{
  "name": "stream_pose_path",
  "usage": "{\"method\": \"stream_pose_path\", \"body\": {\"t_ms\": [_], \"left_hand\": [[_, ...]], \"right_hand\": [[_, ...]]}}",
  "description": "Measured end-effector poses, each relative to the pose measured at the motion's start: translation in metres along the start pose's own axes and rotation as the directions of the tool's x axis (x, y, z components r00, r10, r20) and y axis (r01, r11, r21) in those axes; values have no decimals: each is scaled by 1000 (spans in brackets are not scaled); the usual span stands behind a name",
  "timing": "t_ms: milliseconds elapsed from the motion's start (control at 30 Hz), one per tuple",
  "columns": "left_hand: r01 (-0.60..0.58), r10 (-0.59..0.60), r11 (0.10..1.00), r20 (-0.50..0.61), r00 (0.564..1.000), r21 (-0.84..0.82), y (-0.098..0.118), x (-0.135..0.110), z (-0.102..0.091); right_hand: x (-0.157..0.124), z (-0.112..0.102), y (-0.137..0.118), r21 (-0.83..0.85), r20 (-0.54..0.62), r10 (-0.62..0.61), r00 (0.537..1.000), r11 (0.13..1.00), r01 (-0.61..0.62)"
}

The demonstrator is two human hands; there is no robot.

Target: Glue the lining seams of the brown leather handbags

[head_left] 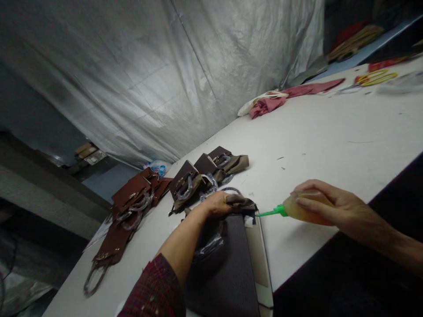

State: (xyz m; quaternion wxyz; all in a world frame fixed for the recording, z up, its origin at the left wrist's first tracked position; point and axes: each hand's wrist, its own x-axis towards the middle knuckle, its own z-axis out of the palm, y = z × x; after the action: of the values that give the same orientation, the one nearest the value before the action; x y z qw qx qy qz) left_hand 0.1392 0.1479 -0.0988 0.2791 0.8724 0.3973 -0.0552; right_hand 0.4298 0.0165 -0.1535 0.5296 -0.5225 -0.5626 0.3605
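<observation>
My right hand [325,204] is wrapped round a squeeze bottle [309,207] of amber liquid with a green nozzle. The nozzle's tip is at the edge of a dark brown handbag [224,264], close to its upper corner; whether it touches I cannot tell. My left hand [220,203] grips the bag's bunched olive-brown lining [243,202] at that end, its fingertips partly hidden in the fabric. The bag lies on the white table with its pale inner side showing along the right edge. A plastic-wrapped handle [209,248] rests on its dark face.
Several dark brown bags [185,180] lie beyond my left hand, and reddish-brown bags [132,193] to the left. Pink cloth [267,107] and yellow-handled scissors [376,78] lie at the far side of the white table [317,141]. A plastic sheet [158,79] hangs behind.
</observation>
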Motion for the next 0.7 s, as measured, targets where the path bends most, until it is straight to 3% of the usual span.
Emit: {"method": "stream_pose_path", "body": {"t_ms": [100,267,500,700], "left_hand": [[-51,51,999,16,999,14,-9,11,12],[-99,100,994,-29,995,49,-11,13,15],[-40,41,999,-31,999,36,-5,11,17],[-26,27,1000,-47,999,17,-7,11,21]], "right_hand": [[5,3,2,-75,27,-49,998,996,51],[11,7,6,-117,0,-97,995,988,97],[20,10,22,-156,12,-131,991,979,131],[19,8,19,-152,101,-170,980,971,184]]}}
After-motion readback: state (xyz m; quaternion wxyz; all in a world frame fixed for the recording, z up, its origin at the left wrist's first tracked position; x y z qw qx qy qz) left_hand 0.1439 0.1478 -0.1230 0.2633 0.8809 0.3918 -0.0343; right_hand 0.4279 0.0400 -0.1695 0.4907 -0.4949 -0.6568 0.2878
